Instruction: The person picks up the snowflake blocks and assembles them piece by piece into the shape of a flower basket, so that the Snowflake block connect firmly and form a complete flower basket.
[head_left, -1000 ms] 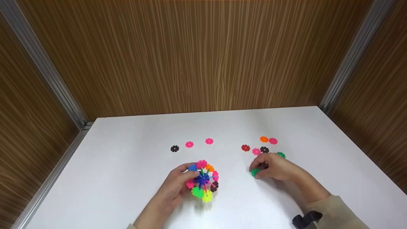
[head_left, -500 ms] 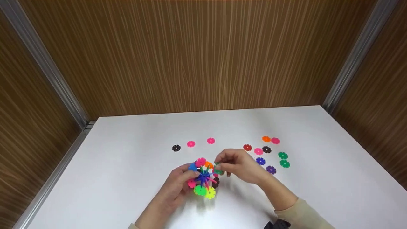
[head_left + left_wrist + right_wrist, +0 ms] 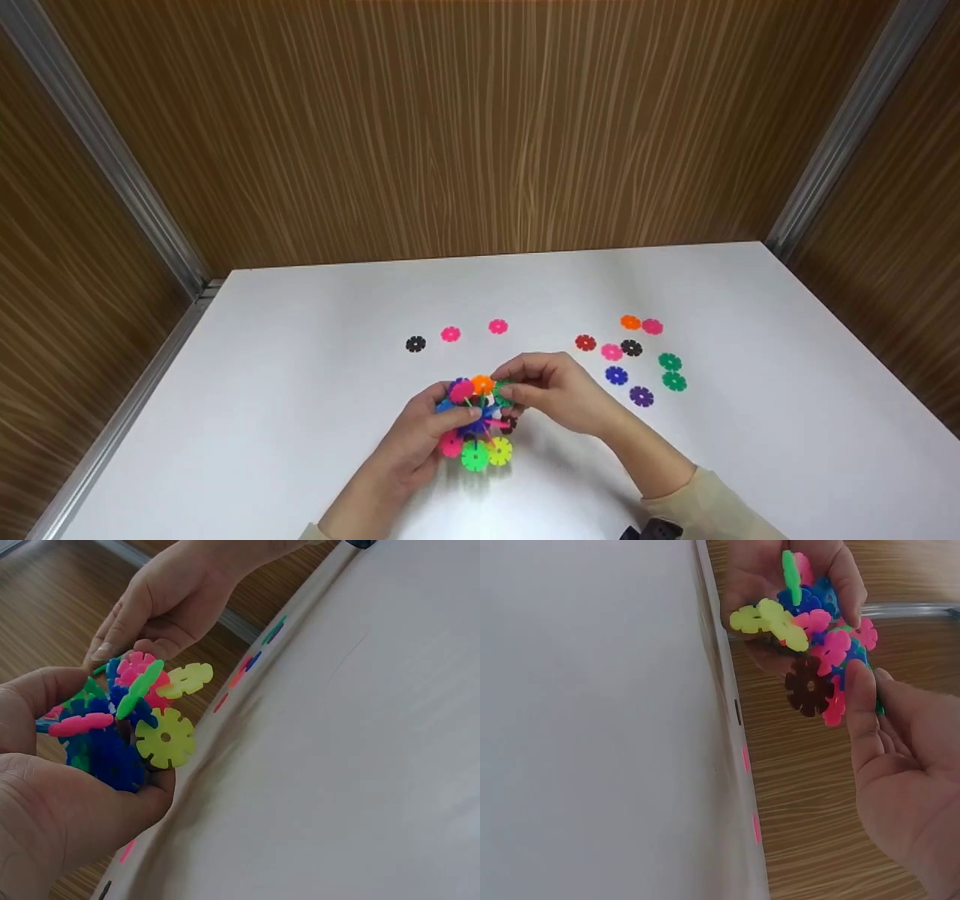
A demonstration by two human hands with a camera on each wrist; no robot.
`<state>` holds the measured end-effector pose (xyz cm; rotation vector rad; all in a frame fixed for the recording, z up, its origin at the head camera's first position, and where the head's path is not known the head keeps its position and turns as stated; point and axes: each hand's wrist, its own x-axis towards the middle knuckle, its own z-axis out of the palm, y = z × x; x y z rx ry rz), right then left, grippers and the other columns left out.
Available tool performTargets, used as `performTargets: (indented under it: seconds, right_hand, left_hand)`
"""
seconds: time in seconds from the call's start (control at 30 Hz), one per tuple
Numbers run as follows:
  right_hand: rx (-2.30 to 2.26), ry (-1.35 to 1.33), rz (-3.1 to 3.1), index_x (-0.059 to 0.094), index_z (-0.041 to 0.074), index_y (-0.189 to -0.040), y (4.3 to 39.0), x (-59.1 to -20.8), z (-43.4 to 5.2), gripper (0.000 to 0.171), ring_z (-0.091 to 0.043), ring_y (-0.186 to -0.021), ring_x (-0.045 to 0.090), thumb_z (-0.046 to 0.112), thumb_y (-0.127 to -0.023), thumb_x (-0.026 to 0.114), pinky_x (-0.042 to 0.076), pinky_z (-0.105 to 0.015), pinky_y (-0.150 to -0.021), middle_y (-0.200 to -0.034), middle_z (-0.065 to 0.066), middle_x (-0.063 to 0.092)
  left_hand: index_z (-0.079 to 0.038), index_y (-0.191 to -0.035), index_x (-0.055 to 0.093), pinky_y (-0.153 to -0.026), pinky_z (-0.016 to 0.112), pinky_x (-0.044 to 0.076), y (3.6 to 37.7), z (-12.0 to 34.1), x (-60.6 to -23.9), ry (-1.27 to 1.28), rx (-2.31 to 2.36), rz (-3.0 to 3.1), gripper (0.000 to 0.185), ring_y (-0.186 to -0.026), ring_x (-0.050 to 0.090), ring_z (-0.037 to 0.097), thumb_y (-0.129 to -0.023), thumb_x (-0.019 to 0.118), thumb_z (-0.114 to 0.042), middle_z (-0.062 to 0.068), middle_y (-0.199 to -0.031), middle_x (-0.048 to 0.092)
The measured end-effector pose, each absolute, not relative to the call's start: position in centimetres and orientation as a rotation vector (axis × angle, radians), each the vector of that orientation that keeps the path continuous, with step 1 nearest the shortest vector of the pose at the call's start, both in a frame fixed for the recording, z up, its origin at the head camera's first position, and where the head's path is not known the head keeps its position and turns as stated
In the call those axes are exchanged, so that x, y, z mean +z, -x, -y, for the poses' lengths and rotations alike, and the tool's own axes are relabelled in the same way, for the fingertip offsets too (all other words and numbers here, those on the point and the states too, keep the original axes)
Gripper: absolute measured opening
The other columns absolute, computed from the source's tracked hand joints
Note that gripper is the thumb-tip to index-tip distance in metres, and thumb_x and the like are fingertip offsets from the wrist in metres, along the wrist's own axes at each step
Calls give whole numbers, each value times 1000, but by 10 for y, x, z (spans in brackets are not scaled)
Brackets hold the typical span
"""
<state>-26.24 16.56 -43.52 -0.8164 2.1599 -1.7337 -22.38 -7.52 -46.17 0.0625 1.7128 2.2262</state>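
The left hand [image 3: 420, 435] curls its grip round a multicoloured snowflake-disc ball [image 3: 476, 424], held just above the white desk [image 3: 300, 420]. The right hand [image 3: 551, 390] pinches a green disc [image 3: 501, 394] against the ball's upper right side, fingertips touching the cluster. Loose discs [image 3: 634, 360] lie on the desk to the right, three more [image 3: 450, 334] behind. Half a second ago the green disc was just short of the ball; now it meets it.

Multicoloured snowflake-disc ball [image 3: 478, 420] held above the table.
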Motion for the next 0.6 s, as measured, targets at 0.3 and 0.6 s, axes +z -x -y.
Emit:
performTargets:
  seconds: [0.3, 0.6]
  right_hand:
    - [-1739, 884, -2421, 75, 8, -122, 257, -425, -160, 24, -23, -88, 75, 7, -99, 76, 62, -27, -76, -104, -5, 78]
    - [-1674, 1058, -2492, 81, 11, -118, 257, -430, -155, 25, -20, -91, 74, 0, -96, 77, 63, -32, -84, -105, -1, 78]
  left_hand:
    - [8, -138, 53, -110, 35, 50, 224, 73, -461, -50, 2188, -1800, 58, -116, 67, 24, -92, 81, -15, 17, -129, 67]
    - [10, -136, 60, -105, 35, 55, 222, 72, -463, -69, 2176, -1802, 56, -113, 72, 25, -91, 81, -15, 16, -122, 74]
